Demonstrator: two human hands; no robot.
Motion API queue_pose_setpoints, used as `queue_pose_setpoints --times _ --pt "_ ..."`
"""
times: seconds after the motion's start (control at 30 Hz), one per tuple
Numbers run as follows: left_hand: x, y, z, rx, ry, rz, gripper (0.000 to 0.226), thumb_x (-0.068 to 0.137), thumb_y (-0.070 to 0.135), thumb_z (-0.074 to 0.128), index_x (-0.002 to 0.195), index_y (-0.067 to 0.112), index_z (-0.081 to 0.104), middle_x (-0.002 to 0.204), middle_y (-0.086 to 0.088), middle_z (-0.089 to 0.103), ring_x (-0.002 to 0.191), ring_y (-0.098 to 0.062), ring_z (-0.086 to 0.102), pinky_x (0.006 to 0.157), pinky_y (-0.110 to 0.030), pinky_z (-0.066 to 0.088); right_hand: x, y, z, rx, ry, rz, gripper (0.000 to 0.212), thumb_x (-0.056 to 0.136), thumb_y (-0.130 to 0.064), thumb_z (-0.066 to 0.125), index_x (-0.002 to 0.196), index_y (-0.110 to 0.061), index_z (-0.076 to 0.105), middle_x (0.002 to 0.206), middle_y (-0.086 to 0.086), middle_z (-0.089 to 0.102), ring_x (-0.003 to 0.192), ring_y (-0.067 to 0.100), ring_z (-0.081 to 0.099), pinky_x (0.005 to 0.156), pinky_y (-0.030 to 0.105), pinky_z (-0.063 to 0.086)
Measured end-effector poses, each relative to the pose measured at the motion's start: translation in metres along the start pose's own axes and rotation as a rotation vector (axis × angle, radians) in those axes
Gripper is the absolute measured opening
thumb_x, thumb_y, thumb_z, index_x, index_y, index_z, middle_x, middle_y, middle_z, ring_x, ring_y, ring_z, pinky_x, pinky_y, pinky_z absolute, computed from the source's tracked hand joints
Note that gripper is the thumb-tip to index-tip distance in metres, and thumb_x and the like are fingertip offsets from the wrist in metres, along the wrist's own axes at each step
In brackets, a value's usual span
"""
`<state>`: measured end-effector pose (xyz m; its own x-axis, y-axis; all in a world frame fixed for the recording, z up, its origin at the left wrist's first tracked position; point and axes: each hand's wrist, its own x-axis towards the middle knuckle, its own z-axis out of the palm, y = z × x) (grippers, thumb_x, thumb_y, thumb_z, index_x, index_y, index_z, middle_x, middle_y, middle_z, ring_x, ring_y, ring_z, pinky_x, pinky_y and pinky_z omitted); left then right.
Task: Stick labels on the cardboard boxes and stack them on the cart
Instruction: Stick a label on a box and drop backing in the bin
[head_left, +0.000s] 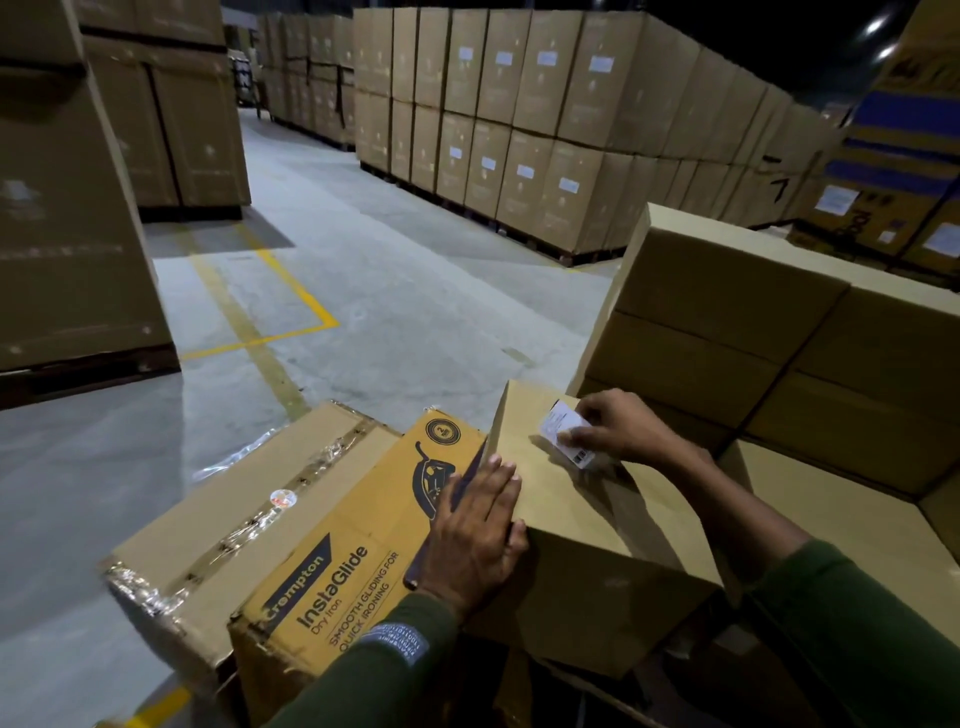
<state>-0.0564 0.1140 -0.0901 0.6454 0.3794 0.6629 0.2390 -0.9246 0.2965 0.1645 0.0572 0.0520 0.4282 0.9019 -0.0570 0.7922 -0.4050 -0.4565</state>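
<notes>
A plain brown cardboard box (582, 525) lies tilted in front of me. My left hand (475, 535) rests flat on its near left edge, fingers together and spread over the corner. My right hand (618, 428) pinches a small white printed label (563, 428) against the box's top, near its far edge. A second box printed in yellow with "InstaGlide Dry Iron" (332, 566) lies on its side to the left, touching the plain box. The cart is not visible.
Stacked plain boxes (737, 322) stand right behind the one under my hands. Tall walls of labelled cartons (519, 130) line the aisle ahead. A big carton stack (67, 208) stands at left. The grey floor (337, 322) carries yellow lines.
</notes>
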Motion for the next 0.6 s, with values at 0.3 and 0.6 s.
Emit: queue_pose_setpoints --times 0.3,0.6 --pt "-0.001 -0.004 0.004 -0.012 -0.005 0.009 0.048 0.095 0.032 0.042 0.139 0.011 0.044 0.146 -0.011 0.050 0.141 -0.025 0.039 0.099 -0.063 0.044 -0.028 0.030 0.044 0.672 0.207 0.079 0.034 0.099 -0.044 0.053 0.110 -0.014 0.065 0.103 0.010 0.075 0.095 0.030 0.072 0.090 0.056 0.055" --pt "-0.001 -0.002 0.004 -0.032 0.023 0.017 0.047 0.095 0.029 0.043 0.137 0.010 0.046 0.145 -0.012 0.050 0.140 -0.025 0.040 0.101 -0.060 0.044 -0.019 0.004 0.055 0.514 0.065 -0.100 0.059 0.090 -0.071 0.048 0.108 -0.017 0.061 0.105 0.003 0.073 0.096 0.023 0.070 0.088 0.057 0.052"
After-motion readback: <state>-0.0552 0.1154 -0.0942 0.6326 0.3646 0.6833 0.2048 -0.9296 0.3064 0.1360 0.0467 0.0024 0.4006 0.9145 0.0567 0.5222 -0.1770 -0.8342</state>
